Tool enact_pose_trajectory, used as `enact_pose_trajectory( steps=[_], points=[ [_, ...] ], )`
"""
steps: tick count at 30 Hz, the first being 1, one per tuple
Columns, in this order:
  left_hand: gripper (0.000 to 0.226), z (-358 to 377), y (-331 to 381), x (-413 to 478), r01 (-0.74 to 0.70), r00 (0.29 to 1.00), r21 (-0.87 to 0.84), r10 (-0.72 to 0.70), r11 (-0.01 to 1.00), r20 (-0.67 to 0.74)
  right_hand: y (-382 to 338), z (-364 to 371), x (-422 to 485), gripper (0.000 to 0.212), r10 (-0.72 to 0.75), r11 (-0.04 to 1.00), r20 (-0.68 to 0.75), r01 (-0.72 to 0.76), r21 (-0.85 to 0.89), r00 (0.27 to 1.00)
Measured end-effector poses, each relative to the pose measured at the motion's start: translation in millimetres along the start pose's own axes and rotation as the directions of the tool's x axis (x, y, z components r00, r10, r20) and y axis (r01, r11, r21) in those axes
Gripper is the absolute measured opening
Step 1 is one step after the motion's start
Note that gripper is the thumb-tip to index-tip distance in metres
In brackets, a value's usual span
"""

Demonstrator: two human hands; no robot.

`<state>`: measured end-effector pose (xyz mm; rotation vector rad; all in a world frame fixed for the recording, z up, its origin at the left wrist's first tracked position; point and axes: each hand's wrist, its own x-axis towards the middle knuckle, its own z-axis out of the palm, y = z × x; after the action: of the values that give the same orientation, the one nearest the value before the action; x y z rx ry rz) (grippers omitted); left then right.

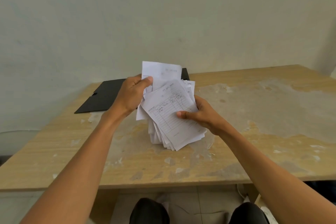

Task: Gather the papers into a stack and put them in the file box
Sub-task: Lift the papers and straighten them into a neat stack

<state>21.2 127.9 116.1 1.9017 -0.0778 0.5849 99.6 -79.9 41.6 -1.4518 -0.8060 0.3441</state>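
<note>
Dark-trousered knees (149,211) sit at the bottom edge, pale floor tiles between them, and both bare forearms reach up over the worktop (254,114). That worktop is wood-grain laminate, badly worn, with chalky grey patches and flaked spots across the middle.

Over to the right hand (200,114): it grips the stack of papers (172,114) by its right edge, thumb flat across the top sheet and fingers curled underneath. The top sheet is a thin white printed form, ruled in columns, headed "NOTA NO", with handwriting in the rows. The stack is ragged, its corners fanned out unevenly at the lower end. Whether that end touches the worktop, I cannot tell.

Now the left hand (131,94): it pinches a loose white sheet (160,72) at the stack's upper left, thumb pressed on the face. The sheet stands up above the rest, faint writing blurred.

Behind the left hand lies the file box (101,96), matte black, flat and sharp-cornered, with a small notch in one edge. A black piece shows behind the papers too. A plain pale wall closes off the back.
</note>
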Motion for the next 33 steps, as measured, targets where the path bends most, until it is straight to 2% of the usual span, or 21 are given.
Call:
enact_pose_trajectory(
  steps=[3,7,9,11,15,19,22,25,26,28,30,33],
  points=[
    [0.027,2.3,-5.6,-4.3,0.016,0.999,-0.106,-0.011,0.994,0.051,0.0,0.4,1.6,0.037,0.003,1.0,0.004,-0.003,0.011,1.0],
    [0.034,26.6,-26.7,-21.2,-0.008,0.989,-0.393,-0.052,0.919,-0.142,2.9,3.9,2.4,0.041,-0.005,0.999,-0.01,0.005,0.032,1.0],
    [0.041,36.6,-36.4,-28.8,-0.007,0.978,-0.479,-0.094,0.878,-0.186,5.2,5.0,1.5,0.043,-0.01,0.999,-0.024,0.011,0.053,1.0],
    [0.041,43.7,-41.2,-34.6,0.004,0.979,-0.472,-0.101,0.882,-0.18,6.5,5.4,-0.2,0.044,-0.013,0.997,-0.03,0.015,0.07,0.999],
    [0.031,45.8,-43.3,-41.4,0.028,0.994,-0.409,-0.067,0.912,-0.081,4.8,3.5,-2.5,0.046,-0.008,0.998,-0.012,0.009,0.069,1.0],
    [0.052,47.1,-44.1,-47.5,0.03,0.99,-0.294,-0.068,0.955,-0.12,5.2,1.6,-5.8,0.043,-0.001,0.997,-0.046,0.005,0.081,0.999],
    [0.057,56.4,-44.9,-52.1,-0.001,0.982,-0.275,-0.051,0.961,-0.181,5.1,8.0,-4.8,0.046,-0.038,0.998,-0.115,0.045,0.054,0.993],
    [0.059,58.8,-42.0,-49.9,0.026,0.964,-0.284,-0.099,0.959,-0.246,4.0,13.6,-2.0,0.054,-0.082,0.994,-0.22,0.095,0.053,0.972],
    [0.059,55.5,-41.9,-49.3,0.057,0.968,-0.279,-0.122,0.959,-0.221,4.2,12.4,-2.3,0.058,-0.086,0.994,-0.228,0.098,0.042,0.97],
    [0.06,48.3,-43.6,-48.3,0.116,0.989,-0.239,-0.134,0.964,-0.063,5.7,7.0,-5.9,0.063,-0.064,0.998,-0.191,0.067,0.011,0.98],
    [0.064,48.5,-45.1,-51.3,0.098,0.995,-0.204,-0.09,0.974,0.05,8.8,3.1,-10.7,0.062,-0.036,0.999,-0.161,0.039,0.015,0.986],
    [0.067,62.7,-40.3,-53.9,0.007,0.992,-0.237,-0.035,0.972,-0.118,9.4,9.9,-10.0,0.063,-0.067,0.997,-0.24,0.072,0.012,0.968]
  ],
)
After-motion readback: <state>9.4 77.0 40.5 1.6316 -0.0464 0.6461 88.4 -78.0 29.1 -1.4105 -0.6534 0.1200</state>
